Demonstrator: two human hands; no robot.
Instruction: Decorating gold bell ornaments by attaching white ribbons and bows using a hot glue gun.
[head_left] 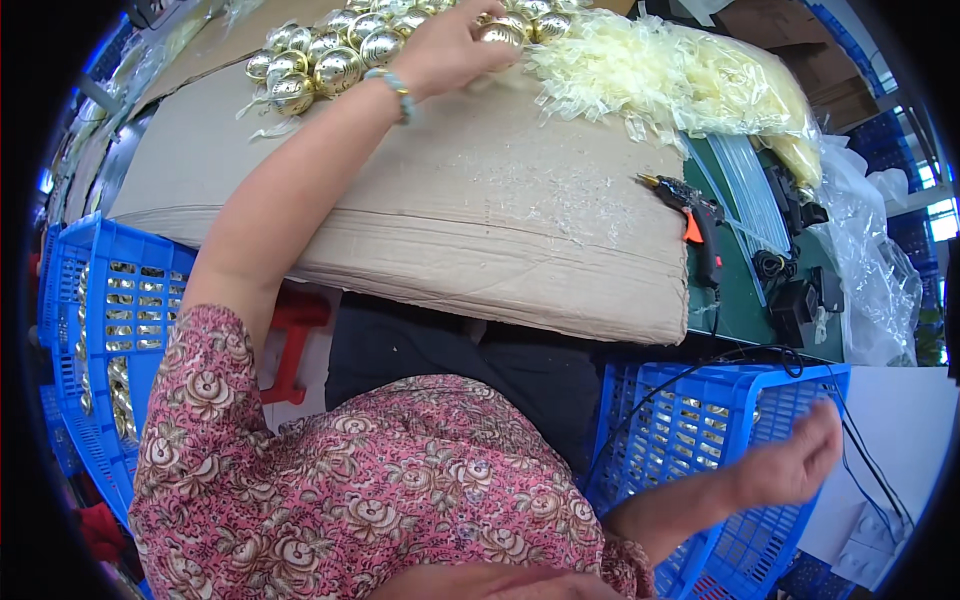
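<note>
My left hand point(455, 50) stretches over the cardboard-covered worktop to its far side. Its fingers and thumb curve round a shiny gold ball point(501, 36) with dark markings; part of the grip is hidden. Beside it lie several similar gold ball ornaments point(338, 71) in a cluster, some with clear plastic tabs. Low on the right, my right hand point(800, 458) is over a blue plastic crate point(745, 400). Motion blurs its curled fingers, and I cannot make out anything in them.
The cardboard point(430, 190) carries clear scraps. A pile of pale yellow plastic strips point(640, 70) lies at the back right. A glue gun point(700, 225) rests at the right edge, near clear glue sticks point(745, 190) and black cables. Another blue crate point(95, 330) with gold balls stands left.
</note>
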